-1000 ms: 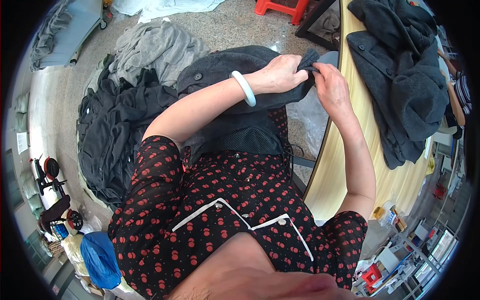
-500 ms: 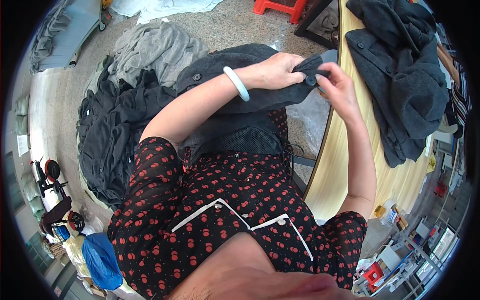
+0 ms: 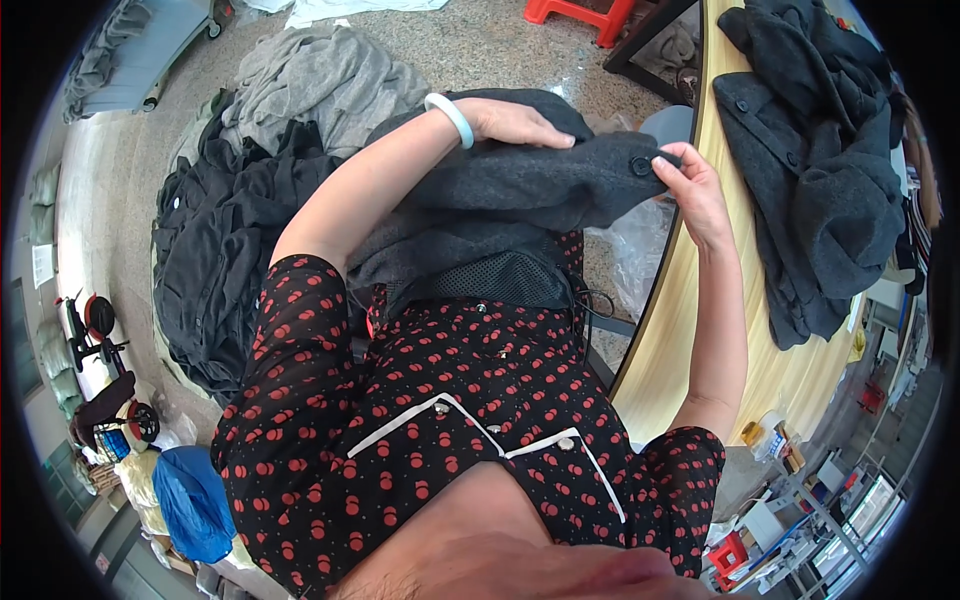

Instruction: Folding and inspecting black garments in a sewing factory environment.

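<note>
"Right hand [image 3: 692,188]: pinching charcoal buttoned garment [image 3: 520,190] beside black button [image 3: 641,166], before our waist [image 3: 470,325]. Left hand [image 3: 515,122]: extended over it, grip unclear."
"Step?"
"Straightening it, we judge; next needs light tension."

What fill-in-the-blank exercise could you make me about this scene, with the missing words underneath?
1. The pale bangle is worn on the person's ____ arm.
2. The right hand pinches the dark garment beside a round, dark ____.
3. The plastic stool at the picture's top edge is ____ in colour.

Missing words: left; button; red.
</note>
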Demonstrator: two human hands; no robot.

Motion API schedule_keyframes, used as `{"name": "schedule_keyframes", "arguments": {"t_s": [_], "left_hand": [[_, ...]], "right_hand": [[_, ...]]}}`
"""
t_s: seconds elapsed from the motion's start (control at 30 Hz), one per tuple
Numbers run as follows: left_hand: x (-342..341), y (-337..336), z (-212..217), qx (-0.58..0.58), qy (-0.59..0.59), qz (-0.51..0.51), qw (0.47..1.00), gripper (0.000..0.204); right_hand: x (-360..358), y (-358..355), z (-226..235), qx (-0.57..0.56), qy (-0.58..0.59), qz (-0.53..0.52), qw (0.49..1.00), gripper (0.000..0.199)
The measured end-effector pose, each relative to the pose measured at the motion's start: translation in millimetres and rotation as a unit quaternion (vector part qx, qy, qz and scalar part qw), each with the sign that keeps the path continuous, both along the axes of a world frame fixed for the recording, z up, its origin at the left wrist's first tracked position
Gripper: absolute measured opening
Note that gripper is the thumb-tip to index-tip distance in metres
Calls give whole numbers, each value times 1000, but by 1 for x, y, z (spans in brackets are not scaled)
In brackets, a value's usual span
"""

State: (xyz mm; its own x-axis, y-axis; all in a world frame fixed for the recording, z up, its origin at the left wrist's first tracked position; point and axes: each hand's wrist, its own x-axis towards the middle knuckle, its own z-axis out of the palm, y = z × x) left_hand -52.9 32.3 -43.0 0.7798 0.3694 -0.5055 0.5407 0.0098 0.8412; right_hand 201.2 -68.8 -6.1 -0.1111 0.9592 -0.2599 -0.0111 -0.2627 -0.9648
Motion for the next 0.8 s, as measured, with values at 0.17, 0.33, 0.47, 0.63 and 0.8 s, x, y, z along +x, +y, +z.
{"name": "schedule_keyframes", "arguments": {"t_s": [0.17,0.33,0.47,0.63,0.8], "left_hand": [[0,-5,-18,81,19,-51,995,55],[-22,-13,-16,241,-25,-45,969,51],[-42,-31,-18,487,-36,150,860,42],[-31,-49,-8,197,-69,91,974,49],[-46,-55,10,-2,-61,86,994,46]], "right_hand": [[5,-8,-12,26,-115,4,993,6],[14,-12,8,79,31,-36,996,9],[13,-17,6,63,28,-68,995,9],[12,-17,7,62,60,-38,996,10],[12,-24,10,64,45,-33,996,11]]}}
